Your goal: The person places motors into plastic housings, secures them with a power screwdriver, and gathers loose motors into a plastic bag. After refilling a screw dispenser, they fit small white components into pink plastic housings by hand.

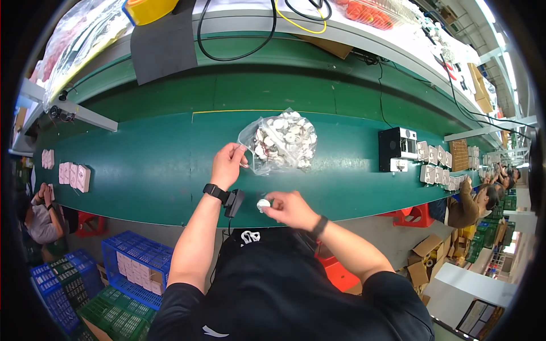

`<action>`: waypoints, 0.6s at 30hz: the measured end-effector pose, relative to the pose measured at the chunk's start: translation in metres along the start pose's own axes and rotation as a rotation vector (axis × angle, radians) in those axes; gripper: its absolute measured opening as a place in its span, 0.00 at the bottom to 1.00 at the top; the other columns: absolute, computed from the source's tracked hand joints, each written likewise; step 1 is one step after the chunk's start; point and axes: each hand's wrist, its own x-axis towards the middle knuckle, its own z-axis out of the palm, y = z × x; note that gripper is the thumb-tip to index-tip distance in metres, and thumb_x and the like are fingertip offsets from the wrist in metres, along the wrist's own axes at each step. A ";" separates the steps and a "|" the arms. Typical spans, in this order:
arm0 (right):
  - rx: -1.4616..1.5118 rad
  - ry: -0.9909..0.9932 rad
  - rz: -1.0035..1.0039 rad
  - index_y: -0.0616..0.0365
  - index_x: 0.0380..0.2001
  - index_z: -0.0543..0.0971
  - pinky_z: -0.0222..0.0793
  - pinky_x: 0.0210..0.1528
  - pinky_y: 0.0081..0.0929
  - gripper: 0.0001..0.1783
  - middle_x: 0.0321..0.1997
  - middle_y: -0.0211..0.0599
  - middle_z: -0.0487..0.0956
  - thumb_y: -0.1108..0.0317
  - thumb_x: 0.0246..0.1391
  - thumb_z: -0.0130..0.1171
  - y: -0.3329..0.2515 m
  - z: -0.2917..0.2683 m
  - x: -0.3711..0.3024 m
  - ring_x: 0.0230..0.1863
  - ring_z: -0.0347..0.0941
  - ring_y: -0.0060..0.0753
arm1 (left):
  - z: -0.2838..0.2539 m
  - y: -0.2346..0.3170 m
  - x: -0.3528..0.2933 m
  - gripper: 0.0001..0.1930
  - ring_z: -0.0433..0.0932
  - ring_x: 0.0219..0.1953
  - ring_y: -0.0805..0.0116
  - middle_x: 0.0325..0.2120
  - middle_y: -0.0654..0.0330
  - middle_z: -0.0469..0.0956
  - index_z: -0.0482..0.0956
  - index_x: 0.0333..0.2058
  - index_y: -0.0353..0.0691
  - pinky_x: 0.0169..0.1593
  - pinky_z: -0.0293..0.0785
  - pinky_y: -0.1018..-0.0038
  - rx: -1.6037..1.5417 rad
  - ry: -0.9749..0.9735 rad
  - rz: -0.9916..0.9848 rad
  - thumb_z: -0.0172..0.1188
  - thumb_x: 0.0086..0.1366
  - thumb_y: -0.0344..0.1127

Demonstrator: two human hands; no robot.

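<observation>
A clear plastic bag point(284, 142) full of small white round pieces lies on the green table in front of me. My left hand point(228, 162) pinches the bag's left edge between thumb and fingers. Close to the table's front edge, my right hand point(291, 209) grips a small white round piece point(263, 205) at its fingertips. What the piece is exactly is too small to tell. Beside my left wrist, a black device point(234, 203) with a cable stands at the table's front edge.
A black and white machine point(397, 149) stands to the right, with rows of whitish boxes point(435, 156) beyond it. More boxes point(74, 176) stand at the far left. Other people sit at both ends. Blue crates point(136, 264) and a red stool point(336, 273) are below the table.
</observation>
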 end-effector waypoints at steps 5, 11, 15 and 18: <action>-0.353 0.635 -0.550 0.61 0.44 0.76 0.71 0.22 0.35 0.21 0.15 0.33 0.76 0.60 0.52 0.67 -0.032 -0.019 0.003 0.18 0.76 0.41 | 0.010 -0.006 -0.007 0.11 0.74 0.21 0.77 0.18 0.65 0.77 0.78 0.33 0.35 0.27 0.69 0.78 0.084 -0.010 0.088 0.55 0.70 0.37; -0.616 1.176 -0.248 0.59 0.42 0.79 0.74 0.33 0.44 0.18 0.22 0.42 0.79 0.63 0.50 0.66 0.016 -0.068 0.053 0.28 0.78 0.51 | 0.016 0.027 -0.015 0.11 0.72 0.22 0.78 0.18 0.66 0.74 0.78 0.33 0.35 0.28 0.67 0.79 0.182 -0.028 0.111 0.53 0.71 0.35; -0.758 1.006 -0.041 0.60 0.38 0.81 0.74 0.32 0.45 0.14 0.23 0.49 0.79 0.63 0.52 0.63 0.018 -0.128 0.028 0.27 0.77 0.53 | 0.014 0.074 -0.003 0.10 0.70 0.19 0.79 0.16 0.67 0.72 0.78 0.31 0.36 0.25 0.64 0.80 0.112 -0.046 0.217 0.54 0.70 0.35; -0.656 1.039 -0.100 0.61 0.33 0.81 0.73 0.31 0.42 0.09 0.25 0.53 0.79 0.66 0.52 0.62 -0.051 -0.157 -0.035 0.26 0.76 0.55 | 0.019 0.127 -0.022 0.10 0.69 0.19 0.80 0.17 0.67 0.72 0.78 0.32 0.35 0.25 0.64 0.80 0.021 -0.126 0.261 0.54 0.70 0.34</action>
